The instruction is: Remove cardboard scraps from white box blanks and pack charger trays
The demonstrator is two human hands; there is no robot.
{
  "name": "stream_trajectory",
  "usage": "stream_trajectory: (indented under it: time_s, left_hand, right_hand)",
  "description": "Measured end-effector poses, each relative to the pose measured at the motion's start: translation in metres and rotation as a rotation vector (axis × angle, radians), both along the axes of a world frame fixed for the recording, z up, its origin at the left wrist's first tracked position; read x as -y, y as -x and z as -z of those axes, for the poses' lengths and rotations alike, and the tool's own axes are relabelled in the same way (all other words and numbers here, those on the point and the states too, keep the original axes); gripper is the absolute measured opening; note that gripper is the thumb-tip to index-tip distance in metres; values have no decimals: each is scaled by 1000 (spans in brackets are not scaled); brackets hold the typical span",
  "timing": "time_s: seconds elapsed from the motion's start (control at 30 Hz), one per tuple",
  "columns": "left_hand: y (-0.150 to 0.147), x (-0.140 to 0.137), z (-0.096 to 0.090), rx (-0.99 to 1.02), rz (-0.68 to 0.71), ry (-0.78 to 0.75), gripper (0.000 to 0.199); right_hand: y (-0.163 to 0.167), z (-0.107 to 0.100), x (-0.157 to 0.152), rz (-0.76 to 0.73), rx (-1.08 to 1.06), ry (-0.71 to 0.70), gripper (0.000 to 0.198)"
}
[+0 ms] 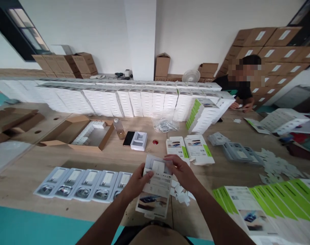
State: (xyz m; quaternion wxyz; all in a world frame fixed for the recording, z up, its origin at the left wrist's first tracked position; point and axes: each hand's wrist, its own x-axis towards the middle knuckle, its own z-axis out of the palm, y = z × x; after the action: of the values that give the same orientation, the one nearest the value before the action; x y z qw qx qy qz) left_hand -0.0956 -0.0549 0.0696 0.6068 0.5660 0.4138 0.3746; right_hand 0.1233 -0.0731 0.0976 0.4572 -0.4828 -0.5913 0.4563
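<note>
Near the table's front edge, my left hand (139,182) is closed around the left side of a printed charger box (155,190), its thumb lying across the front. A plastic tray (150,160) with a white charger (158,166) in it shows at the box's far end, partly inside. My right hand (180,170) grips the tray and the box's far right corner; its fingertips are partly hidden. To the left, several filled trays (84,185) stand in a row, each with a white charger and a coiled cable. Small white paper pieces (182,194) lie beside my right forearm.
Two flat boxes (199,149) lie ahead, near a white tray (139,141), a phone (128,139) and a bottle (119,129). An open carton (101,144) stands left. Stacked white boxes (124,102) form a wall behind. Green-edged boxes (257,211) lie right. A person (243,85) sits across.
</note>
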Motion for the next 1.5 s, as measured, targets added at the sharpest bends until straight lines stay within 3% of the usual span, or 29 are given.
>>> stream_trajectory:
  time_s: [0.13, 0.27, 0.4, 0.57, 0.67, 0.8, 0.9, 1.0, 1.07, 1.17, 1.27, 1.4, 1.5]
  left_hand:
    - [-2, 0, 10, -8, -70, -35, 41]
    - [3, 4, -3, -13, -153, -90, 42]
    - [4, 14, -13, 119, -138, -51, 60]
    - [13, 16, 1, 141, -64, -13, 41]
    - [25, 10, 6, 144, 14, 41, 34]
    - [43, 3, -5, 86, 171, 82, 36]
    - [51, -1, -17, 45, 248, 116, 34]
    - [54, -2, -20, -11, 262, 123, 35]
    - [55, -2, -18, -61, 256, 113, 36]
    - [57, 0, -14, -166, 288, 80, 39]
    - [57, 4, -16, -281, 357, 25, 40]
    - [53, 6, -25, -271, 379, -38, 39]
    - [51, 7, -28, -265, 390, -44, 35]
  right_hand:
    - [1, 13, 8, -58, 52, -20, 25]
    - [9, 28, 16, 43, -303, 91, 67]
    - [17, 36, 22, 41, -505, 72, 51]
    - [24, 44, 30, 156, -303, 80, 28]
    - [29, 48, 31, 256, -203, 41, 31]
    - [37, 50, 27, 300, -261, 67, 27]
    - [41, 51, 25, 261, -206, 61, 38]
    - [44, 52, 27, 254, -35, -88, 18]
    - [45, 51, 28, 214, -58, -108, 14]
    - [46, 50, 28, 115, -238, 84, 16]
    - [51, 49, 26, 106, -368, 299, 24]
    - [59, 52, 27, -9, -498, 438, 35]
    - [59, 56, 28, 13, -708, 585, 42]
